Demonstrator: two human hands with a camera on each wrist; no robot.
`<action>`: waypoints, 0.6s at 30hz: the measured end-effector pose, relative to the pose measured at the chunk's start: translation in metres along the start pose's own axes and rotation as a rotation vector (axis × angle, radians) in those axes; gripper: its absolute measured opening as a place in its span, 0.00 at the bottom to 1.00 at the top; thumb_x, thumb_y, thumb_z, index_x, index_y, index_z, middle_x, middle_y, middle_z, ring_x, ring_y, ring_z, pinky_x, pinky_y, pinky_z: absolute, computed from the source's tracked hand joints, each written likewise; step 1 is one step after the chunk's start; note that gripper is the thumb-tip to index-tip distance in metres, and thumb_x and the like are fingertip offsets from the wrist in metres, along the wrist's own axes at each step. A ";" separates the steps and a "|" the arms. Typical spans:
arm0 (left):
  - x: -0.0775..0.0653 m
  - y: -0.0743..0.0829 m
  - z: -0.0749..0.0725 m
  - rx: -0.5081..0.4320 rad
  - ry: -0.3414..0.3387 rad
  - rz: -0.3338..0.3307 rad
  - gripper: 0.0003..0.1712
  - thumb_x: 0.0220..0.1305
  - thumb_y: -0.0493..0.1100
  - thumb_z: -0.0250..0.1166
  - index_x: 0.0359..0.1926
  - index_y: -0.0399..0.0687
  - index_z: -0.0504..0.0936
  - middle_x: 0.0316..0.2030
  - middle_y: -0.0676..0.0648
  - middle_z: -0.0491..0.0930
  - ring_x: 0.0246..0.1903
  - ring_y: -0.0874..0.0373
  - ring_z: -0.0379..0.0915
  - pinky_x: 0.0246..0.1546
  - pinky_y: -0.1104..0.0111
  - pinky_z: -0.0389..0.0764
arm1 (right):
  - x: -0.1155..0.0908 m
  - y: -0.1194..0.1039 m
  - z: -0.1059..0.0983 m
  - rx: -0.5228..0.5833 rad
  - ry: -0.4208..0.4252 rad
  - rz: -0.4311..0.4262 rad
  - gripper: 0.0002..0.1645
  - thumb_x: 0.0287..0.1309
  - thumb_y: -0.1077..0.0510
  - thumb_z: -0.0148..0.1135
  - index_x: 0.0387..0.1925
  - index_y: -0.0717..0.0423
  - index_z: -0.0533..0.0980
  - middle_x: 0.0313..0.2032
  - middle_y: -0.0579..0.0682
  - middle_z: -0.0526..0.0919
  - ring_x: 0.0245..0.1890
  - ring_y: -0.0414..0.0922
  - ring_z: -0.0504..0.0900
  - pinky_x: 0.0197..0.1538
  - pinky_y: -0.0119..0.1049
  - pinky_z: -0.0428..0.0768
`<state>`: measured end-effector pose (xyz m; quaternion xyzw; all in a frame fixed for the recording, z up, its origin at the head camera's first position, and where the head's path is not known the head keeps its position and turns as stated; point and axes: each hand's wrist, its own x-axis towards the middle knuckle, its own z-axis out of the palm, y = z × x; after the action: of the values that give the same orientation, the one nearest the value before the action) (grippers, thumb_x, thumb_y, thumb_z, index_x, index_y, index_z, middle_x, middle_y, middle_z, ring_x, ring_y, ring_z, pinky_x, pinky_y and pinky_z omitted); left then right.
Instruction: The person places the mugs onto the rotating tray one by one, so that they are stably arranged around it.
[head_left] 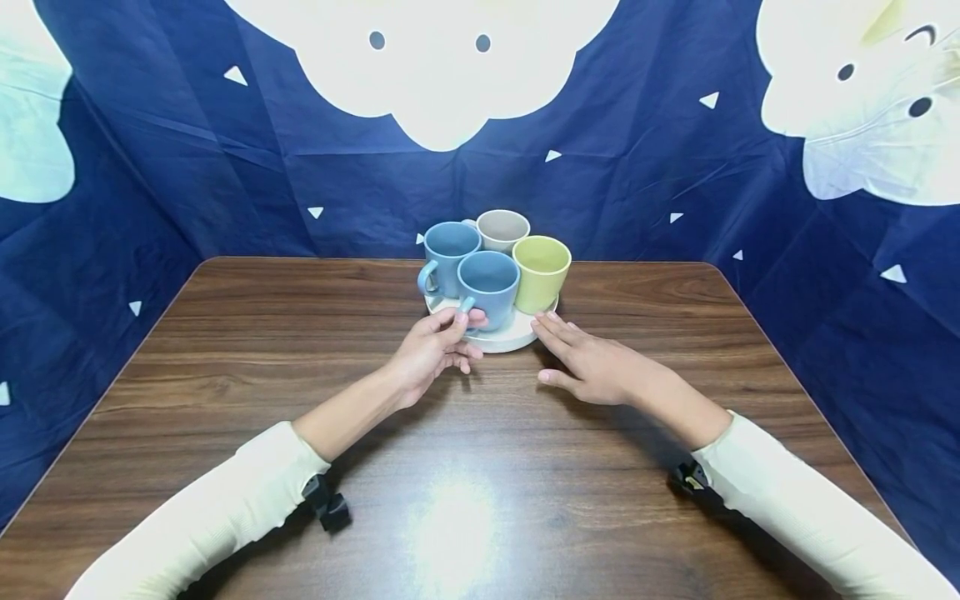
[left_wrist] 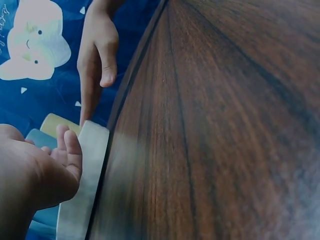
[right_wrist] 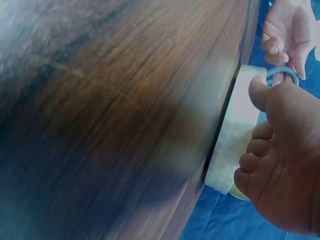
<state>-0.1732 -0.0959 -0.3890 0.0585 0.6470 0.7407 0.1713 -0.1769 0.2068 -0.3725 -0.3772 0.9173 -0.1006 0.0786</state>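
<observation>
Between thumb and fingers, my left hand [head_left: 427, 354] pinches the handle [head_left: 467, 306] of the front blue mug [head_left: 492, 290]. That mug stands on a round white tray [head_left: 510, 340] with a second blue mug [head_left: 450, 265], a yellow-green mug [head_left: 542, 277] and a light grey mug [head_left: 502, 227]. My right hand [head_left: 603, 367] lies with straight fingers, their tips at the tray's right front rim. In the right wrist view the blue handle [right_wrist: 291, 71] shows by the left hand [right_wrist: 285, 32]. The left wrist view shows the tray's side [left_wrist: 90, 165] beside the left hand [left_wrist: 45, 172].
A brown wooden table [head_left: 225, 367] lies under the tray, which stands near its far edge. Behind and at both sides hangs a dark blue cloth [head_left: 247, 192] with white cloud shapes. Light glares off the tabletop in front. A dark device [head_left: 327, 502] is strapped at the left wrist.
</observation>
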 end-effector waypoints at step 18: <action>-0.009 0.006 -0.030 0.031 0.052 0.018 0.26 0.93 0.44 0.51 0.81 0.37 0.69 0.60 0.49 0.78 0.36 0.62 0.82 0.34 0.75 0.82 | -0.015 0.011 -0.013 -0.141 0.309 0.078 0.33 0.85 0.45 0.62 0.79 0.58 0.76 0.73 0.63 0.84 0.70 0.64 0.87 0.68 0.66 0.86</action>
<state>-0.1748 -0.1278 -0.3868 0.0480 0.6622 0.7332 0.1469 -0.1769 0.2266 -0.3612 -0.3261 0.9371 -0.0897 -0.0864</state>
